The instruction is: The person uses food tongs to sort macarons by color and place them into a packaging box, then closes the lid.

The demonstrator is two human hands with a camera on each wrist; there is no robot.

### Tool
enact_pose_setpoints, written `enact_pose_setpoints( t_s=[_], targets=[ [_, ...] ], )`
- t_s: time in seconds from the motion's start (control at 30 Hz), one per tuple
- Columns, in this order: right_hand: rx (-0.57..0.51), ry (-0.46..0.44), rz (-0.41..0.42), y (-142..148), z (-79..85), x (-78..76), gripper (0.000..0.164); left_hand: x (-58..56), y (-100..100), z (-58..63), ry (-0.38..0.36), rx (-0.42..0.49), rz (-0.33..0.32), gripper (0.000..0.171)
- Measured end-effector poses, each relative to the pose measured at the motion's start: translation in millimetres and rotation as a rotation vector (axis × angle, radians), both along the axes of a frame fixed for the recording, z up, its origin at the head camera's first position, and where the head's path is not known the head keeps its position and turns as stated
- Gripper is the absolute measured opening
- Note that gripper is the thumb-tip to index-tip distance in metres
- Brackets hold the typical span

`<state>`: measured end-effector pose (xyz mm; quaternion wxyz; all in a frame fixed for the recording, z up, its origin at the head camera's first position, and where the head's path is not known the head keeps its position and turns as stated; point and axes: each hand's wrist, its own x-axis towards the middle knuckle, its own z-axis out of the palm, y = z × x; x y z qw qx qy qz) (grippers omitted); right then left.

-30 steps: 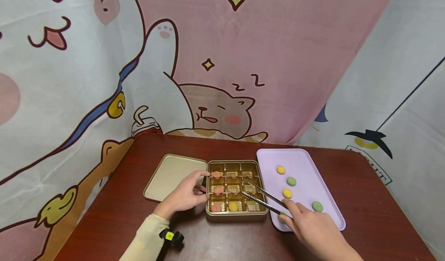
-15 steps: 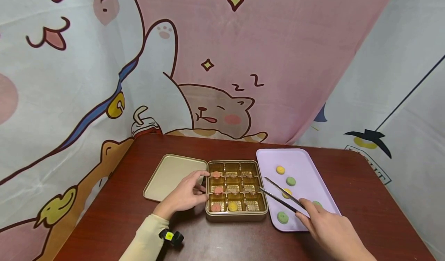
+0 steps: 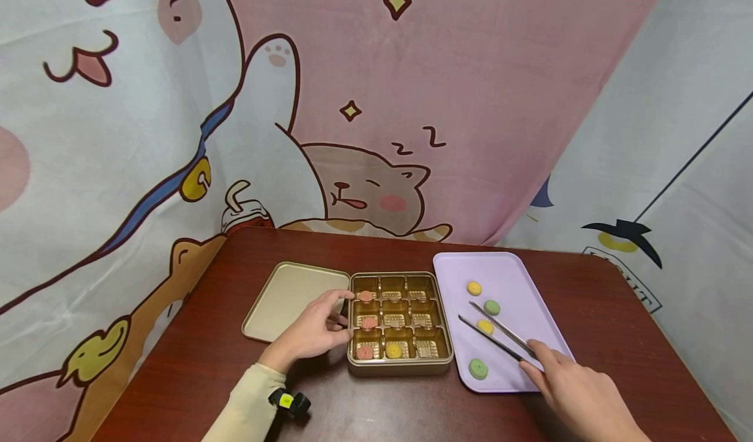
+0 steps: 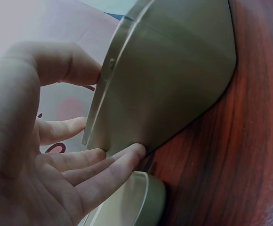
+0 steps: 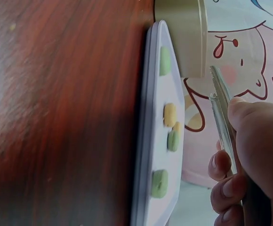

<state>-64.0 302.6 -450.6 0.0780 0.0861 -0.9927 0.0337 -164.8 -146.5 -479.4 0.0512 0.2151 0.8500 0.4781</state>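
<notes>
In the head view, my left hand [image 3: 314, 324] touches the left side of a gold box [image 3: 400, 368] with extended fingers. The left wrist view has its fingertips and thumb on the box wall [image 4: 174, 70]. The box holds nine compartments; three pink macarons [image 3: 368, 323] fill the left column and a yellow macaron [image 3: 393, 350] lies front middle. My right hand [image 3: 582, 390] grips metal tongs [image 3: 500, 329], tips apart and empty above the lilac tray [image 3: 512, 272]. Near the tips are a yellow macaron [image 3: 485, 327] and a green macaron [image 3: 491, 307].
Also on the tray are a yellow macaron [image 3: 474, 288] at the back and a green macaron [image 3: 478, 368] at the front. Another green macaron [image 5: 159, 183] shows in the right wrist view. A gold lid [image 3: 288, 295] lies left of the box on the dark wooden table [image 3: 194, 363].
My right hand has moved the tongs rightward from over the box to over the tray. The green macaron at the tray's front has come into full view. My left hand stays put.
</notes>
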Motion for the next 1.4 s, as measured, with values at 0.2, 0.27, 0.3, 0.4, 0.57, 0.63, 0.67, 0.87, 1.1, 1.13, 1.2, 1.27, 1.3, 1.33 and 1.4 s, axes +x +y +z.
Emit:
enact_pose_setpoints(
  t_s=[0.2,0.27,0.3,0.4,0.57,0.63,0.67,0.87,1.1,1.13,1.2,1.27,1.3,1.33,1.4],
  targets=[
    [0.016,-0.031,-0.025,11.0,-7.2,1.1,0.043,0.3,0.0,0.6,0.003,0.002,-0.002,0.065],
    [0.023,-0.061,-0.035,14.1,-9.1,0.2,0.044,0.4,-0.2,0.6,0.005,0.003,-0.003,0.065],
    [0.025,-0.086,-0.042,15.5,-9.9,-0.6,0.045,0.5,-0.3,0.6,0.006,0.003,-0.002,0.065],
    [0.032,-0.158,-0.064,19.8,-12.3,-2.8,0.047,0.6,-0.7,0.4,0.007,-0.001,-0.001,0.065],
    [0.032,-0.219,-0.082,25.2,-15.6,-4.3,0.047,0.8,-1.0,-0.1,0.009,-0.011,0.003,0.065],
    [0.034,-0.231,-0.086,26.5,-17.2,-4.3,0.046,0.9,-1.1,-0.1,0.009,-0.012,0.003,0.065],
    [0.037,-0.236,-0.087,26.9,-18.1,-4.1,0.046,0.9,-1.2,0.0,0.008,-0.011,0.002,0.065],
    [0.055,-0.270,-0.094,28.7,-24.3,-3.0,0.049,0.9,-0.9,0.6,0.006,-0.013,0.002,0.065],
    [0.068,-0.294,-0.091,28.2,-26.8,-2.8,0.051,0.6,-0.8,1.1,0.004,-0.008,-0.002,0.065],
    [0.069,-0.296,-0.089,28.1,-26.9,-2.9,0.051,0.7,-0.8,1.1,0.002,-0.006,-0.003,0.065],
    [0.071,-0.299,-0.082,28.0,-27.4,-2.6,0.051,0.5,-0.7,0.8,0.000,-0.002,-0.006,0.065],
    [0.074,-0.296,-0.081,27.7,-27.5,-3.0,0.049,0.6,-0.7,0.6,-0.001,0.000,-0.007,0.065],
    [0.074,-0.297,-0.079,27.8,-28.1,-3.0,0.050,0.5,-0.6,0.3,-0.001,0.000,-0.007,0.066],
    [0.074,-0.298,-0.080,27.8,-28.7,-3.3,0.050,0.5,-0.7,0.3,-0.002,0.000,-0.007,0.066],
    [0.074,-0.300,-0.085,28.0,-29.5,-4.0,0.049,0.4,-0.8,0.1,0.001,-0.002,-0.006,0.066]
  ],
)
